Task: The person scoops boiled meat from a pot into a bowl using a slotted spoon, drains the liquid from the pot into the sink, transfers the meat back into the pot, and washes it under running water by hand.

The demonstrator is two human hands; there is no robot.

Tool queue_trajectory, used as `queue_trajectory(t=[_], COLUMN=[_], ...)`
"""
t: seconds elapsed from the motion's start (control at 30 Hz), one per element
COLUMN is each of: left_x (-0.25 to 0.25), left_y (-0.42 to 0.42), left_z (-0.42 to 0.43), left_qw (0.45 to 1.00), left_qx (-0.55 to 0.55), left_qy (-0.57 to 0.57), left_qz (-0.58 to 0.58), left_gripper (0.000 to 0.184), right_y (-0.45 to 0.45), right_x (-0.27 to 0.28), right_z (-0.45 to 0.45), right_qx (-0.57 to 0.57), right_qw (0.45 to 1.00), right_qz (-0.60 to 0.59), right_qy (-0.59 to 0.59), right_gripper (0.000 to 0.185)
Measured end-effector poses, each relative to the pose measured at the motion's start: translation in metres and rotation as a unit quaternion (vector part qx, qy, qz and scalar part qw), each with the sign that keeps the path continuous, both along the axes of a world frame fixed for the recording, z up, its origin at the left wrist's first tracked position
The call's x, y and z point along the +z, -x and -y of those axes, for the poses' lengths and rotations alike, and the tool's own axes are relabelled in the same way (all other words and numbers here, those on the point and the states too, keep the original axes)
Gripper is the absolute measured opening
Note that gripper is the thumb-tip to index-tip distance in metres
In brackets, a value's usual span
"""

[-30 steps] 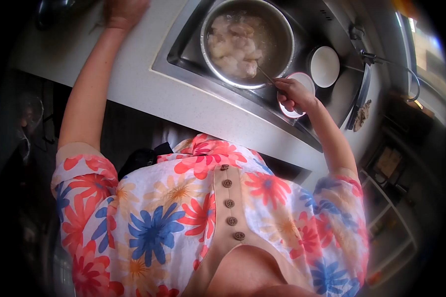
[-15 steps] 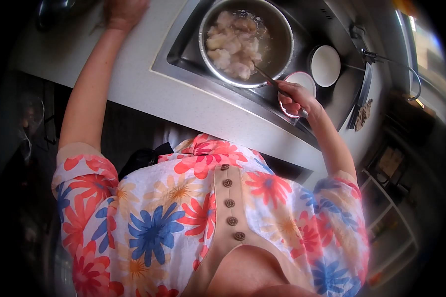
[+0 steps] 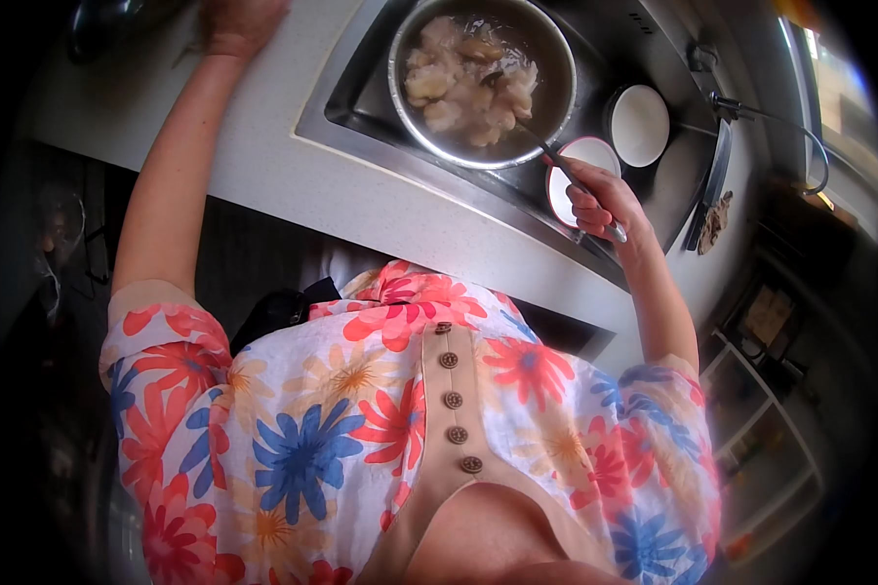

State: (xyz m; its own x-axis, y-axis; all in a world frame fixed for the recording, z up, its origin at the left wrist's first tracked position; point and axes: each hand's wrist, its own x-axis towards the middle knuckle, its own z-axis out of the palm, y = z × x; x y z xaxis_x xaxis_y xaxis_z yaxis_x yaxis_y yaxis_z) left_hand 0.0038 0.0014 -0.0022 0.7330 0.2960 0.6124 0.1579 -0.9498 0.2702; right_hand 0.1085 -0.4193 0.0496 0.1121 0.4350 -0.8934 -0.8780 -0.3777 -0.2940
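My right hand (image 3: 603,203) is closed around the handle of a long-handled metal spoon (image 3: 548,150). The spoon slants down to the left into a round metal pot (image 3: 562,115); its head is mostly hidden among the contents. Pale chunks of meat (image 3: 458,86), which look like chicken, sit heaped in cloudy liquid on the pot's left side. My left hand (image 3: 244,21) is over the countertop at the top edge of the view, left of the pot. Its fingers are cut off by the frame, so whatever they touch is hidden.
Around the pot is a steel sink (image 3: 361,132). Two white bowls, one plain (image 3: 640,127) and one red-rimmed (image 3: 564,200), stand right of the pot. Beyond them is a faucet (image 3: 727,105). The pale countertop (image 3: 263,161) borders the sink. A dark shiny object (image 3: 93,29) lies far left.
My right hand has shifted slightly right and down, drawing the spoon handle with it. The meat in the pot has been moved about. The left arm stays nearly still.
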Motion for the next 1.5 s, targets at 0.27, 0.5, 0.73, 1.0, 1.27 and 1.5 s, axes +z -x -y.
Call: queue_trajectory(t=[0.27,0.5,0.73,1.0,1.27,1.5], left_x=[-0.001,0.007,0.013,0.021,-0.03,-0.022], left_y=[-0.002,-0.005,-0.01,-0.016,-0.003,-0.006], left_z=[-0.003,-0.004,-0.007,-0.006,-0.042,-0.036], left_qw=[1.0,1.0,0.999,0.999,0.997,0.995], left_qx=[-0.005,-0.013,-0.009,-0.009,-0.008,0.007], left_qy=[0.009,0.008,-0.019,-0.034,-0.061,-0.074], left_qz=[0.0,-0.009,-0.024,-0.029,-0.052,-0.073], left_gripper=[0.009,0.009,0.009,0.009,0.02,0.02], right_y=[-0.004,-0.015,-0.017,-0.017,0.006,0.006], right_x=[0.012,0.027,0.016,0.007,-0.013,-0.011], right_z=[-0.002,-0.008,-0.003,0.0,0.002,0.012], right_qx=[-0.012,-0.031,-0.028,-0.004,0.061,0.076], right_qw=[0.999,0.995,0.997,0.999,0.996,0.995], right_qz=[0.047,0.09,0.064,0.032,0.053,0.048], right_qy=[0.024,-0.007,0.014,0.0,0.031,0.03], right_gripper=[0.028,0.027,0.025,0.026,0.026,0.028])
